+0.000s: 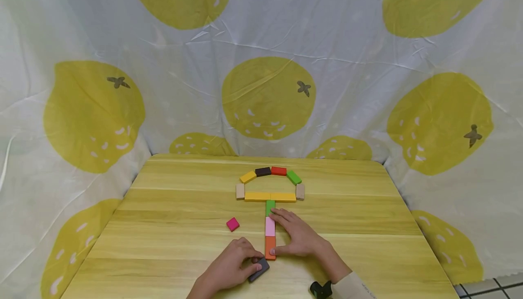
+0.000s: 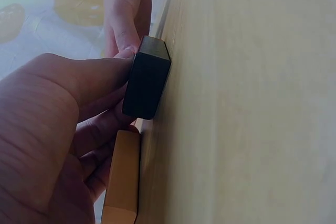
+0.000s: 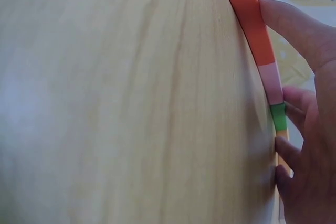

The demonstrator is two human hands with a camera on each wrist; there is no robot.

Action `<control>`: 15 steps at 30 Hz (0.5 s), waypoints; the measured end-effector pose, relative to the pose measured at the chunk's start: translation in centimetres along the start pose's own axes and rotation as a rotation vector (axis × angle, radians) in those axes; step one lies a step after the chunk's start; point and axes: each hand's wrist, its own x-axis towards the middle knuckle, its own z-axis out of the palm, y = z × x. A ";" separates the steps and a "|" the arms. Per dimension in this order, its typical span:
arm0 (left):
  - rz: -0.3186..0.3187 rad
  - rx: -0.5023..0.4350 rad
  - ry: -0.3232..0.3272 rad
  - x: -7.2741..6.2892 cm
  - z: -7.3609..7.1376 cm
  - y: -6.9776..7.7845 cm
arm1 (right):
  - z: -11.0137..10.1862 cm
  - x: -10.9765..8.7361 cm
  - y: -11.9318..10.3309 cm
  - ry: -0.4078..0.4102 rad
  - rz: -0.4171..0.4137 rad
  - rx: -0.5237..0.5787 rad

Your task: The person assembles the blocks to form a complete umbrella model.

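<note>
My left hand [image 1: 234, 262] pinches a dark grey block [image 1: 259, 270] between thumb and fingers, tilted at the near end of a straight column of blocks. In the left wrist view this dark block [image 2: 147, 80] is held close to the table surface. My right hand [image 1: 300, 235] lies along the column's right side with fingers spread. Its thumb touches the orange block [image 1: 270, 247], while its fingertips reach the green block [image 1: 270, 207]. Between those two lies a pink block [image 1: 270, 226]. In the right wrist view the right fingers [image 3: 289, 150] rest along the column's edge.
Beyond the column, two yellow blocks [image 1: 257, 196] form a bar under an arch of yellow, black, red [image 1: 278, 171] and green blocks, with a beige block [image 1: 240, 191] at each end. A magenta block [image 1: 233, 224] lies left. An orange-brown block [image 2: 122, 177] shows below the left fingers.
</note>
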 end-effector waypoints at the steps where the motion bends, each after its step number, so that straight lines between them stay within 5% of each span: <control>1: 0.004 0.003 0.005 0.0 0.0 0.0 | 0.0 0.0 0.0 -0.002 0.001 -0.001; 15: 0.018 0.025 0.006 -0.1 0.3 0.1 | 0.2 0.0 0.1 0.003 0.001 0.005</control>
